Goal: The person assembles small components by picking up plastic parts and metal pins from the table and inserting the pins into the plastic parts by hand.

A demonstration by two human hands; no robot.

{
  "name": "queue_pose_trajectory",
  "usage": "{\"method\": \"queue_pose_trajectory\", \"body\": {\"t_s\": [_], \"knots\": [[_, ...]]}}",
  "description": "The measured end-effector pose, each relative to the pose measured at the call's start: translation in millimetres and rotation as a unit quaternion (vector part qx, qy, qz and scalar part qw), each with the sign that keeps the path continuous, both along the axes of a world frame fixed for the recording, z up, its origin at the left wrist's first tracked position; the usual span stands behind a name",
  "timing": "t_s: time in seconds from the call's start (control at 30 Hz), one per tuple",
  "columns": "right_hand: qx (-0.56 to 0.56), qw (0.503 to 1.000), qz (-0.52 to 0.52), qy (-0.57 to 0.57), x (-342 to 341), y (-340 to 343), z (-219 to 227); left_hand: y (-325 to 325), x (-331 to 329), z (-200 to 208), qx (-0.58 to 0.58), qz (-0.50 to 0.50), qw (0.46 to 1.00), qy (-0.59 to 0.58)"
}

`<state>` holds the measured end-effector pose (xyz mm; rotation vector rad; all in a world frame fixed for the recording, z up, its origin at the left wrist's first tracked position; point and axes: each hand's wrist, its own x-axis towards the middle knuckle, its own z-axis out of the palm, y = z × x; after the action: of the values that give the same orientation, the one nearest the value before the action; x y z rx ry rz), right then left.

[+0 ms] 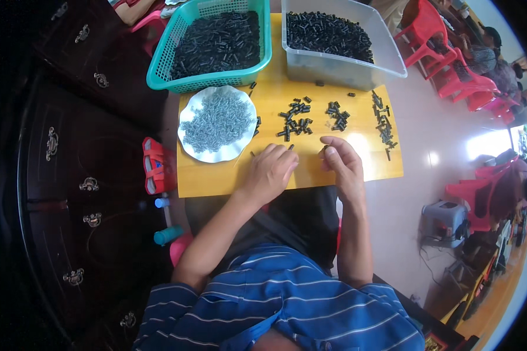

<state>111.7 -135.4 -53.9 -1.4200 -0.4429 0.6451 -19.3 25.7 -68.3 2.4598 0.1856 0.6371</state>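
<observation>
My left hand [273, 168] is curled over the near part of the yellow table, and a small black cylindrical piece [291, 147] shows at its fingertips. To its right, the thumb and index finger of my right hand [346, 162] are pinched together; a dark bit shows between them, too small to name. Small clusters of black cylindrical pieces [298, 116] and more black pieces [337, 116] lie just beyond my hands. Left of them stands a white scalloped plate [188, 147] heaped with small silvery metal parts [218, 121], perhaps springs.
A green plastic basket [164, 64] and a translucent bin [334, 63], both full of black pieces, sit at the table's [216, 181] far side. Scattered black pieces [384, 124] line its right edge. Dark cabinets [93, 152] are at left, red chairs [465, 82] and a grey-blue stool [445, 216] at right.
</observation>
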Motion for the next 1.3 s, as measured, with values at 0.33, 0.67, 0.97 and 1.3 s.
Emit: {"method": "queue_pose_trajectory", "body": {"t_s": [0.33, 0.67, 0.97, 1.3], "knots": [[0.063, 0.992, 0.025, 0.11, -4, -6, 8, -12, -9, 5, -0.048, -0.003, 0.999, -0.02], [0.122, 0.974, 0.072, 0.175, -5, -11, 2, -21, 1, 51, -0.1, 0.033, 0.994, -0.035], [0.124, 0.976, 0.067, 0.163, -5, -11, 2, -28, 9, 60, -0.031, 0.034, 0.998, -0.039], [0.117, 0.981, 0.068, 0.136, -5, -9, 0, -28, 10, 70, -0.015, 0.029, 0.999, -0.012]]}}
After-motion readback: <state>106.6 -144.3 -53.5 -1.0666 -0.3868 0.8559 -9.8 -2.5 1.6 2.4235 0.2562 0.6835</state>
